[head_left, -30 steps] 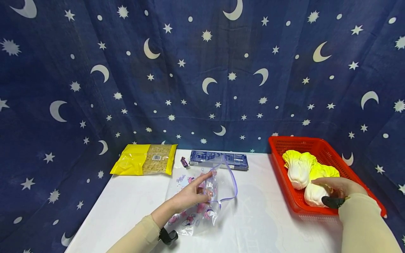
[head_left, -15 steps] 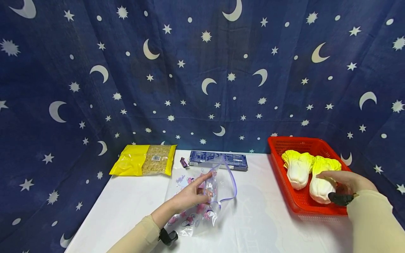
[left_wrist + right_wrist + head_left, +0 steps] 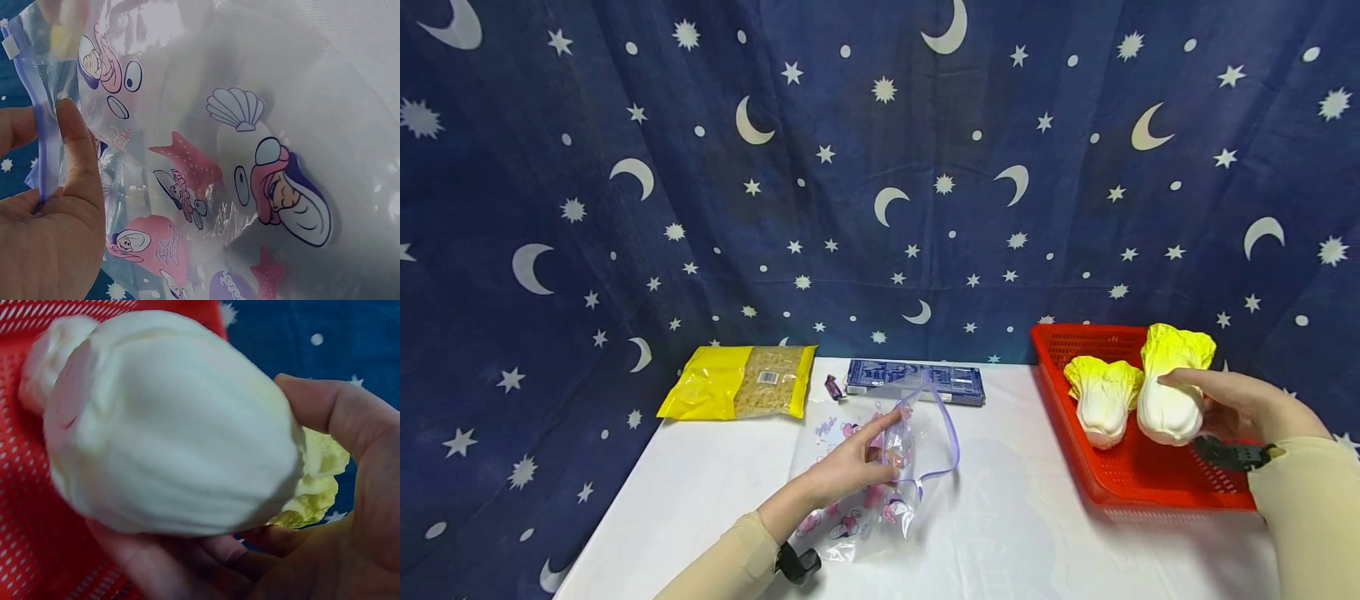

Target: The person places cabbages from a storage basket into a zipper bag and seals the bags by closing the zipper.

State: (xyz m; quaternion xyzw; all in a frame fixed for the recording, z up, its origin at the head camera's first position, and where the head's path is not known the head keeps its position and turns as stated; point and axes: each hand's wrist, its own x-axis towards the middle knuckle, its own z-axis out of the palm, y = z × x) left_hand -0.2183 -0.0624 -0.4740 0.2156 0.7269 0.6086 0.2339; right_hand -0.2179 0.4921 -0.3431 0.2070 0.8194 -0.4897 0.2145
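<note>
A clear zip bag with pink cartoon prints and a purple slider edge lies on the white table. At its gaping mouth, my left hand grips the rim; in the left wrist view the fingers hold the purple zip strip. On the right, my right hand holds a napa cabbage above the red basket. The right wrist view has thumb and fingers curled round the white base of this cabbage. A second napa cabbage lies in the basket.
A yellow food packet lies at the back left. Near the back edge of the table are a small purple wrapped candy and a flat blue package. A blue curtain with stars and moons hangs behind.
My right hand has lifted the nearer cabbage up from the basket floor, shifting slightly right. My left hand and the bag have stayed in place.
</note>
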